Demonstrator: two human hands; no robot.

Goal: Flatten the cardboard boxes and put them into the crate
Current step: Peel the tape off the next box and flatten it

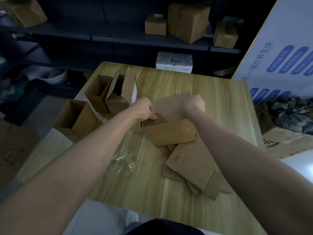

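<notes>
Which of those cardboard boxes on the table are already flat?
The flat boxes at the near right, by the box that the left hand and right hand grip. The open boxes on the left stand hollow.

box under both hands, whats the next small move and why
Probably push the box sideways so it folds flat: it has its full shape, its far flap stands open, the left hand pinches its left end and the right hand grips the flap.

Dim room, dark shelving (149, 39), wooden table (220, 102)
</notes>
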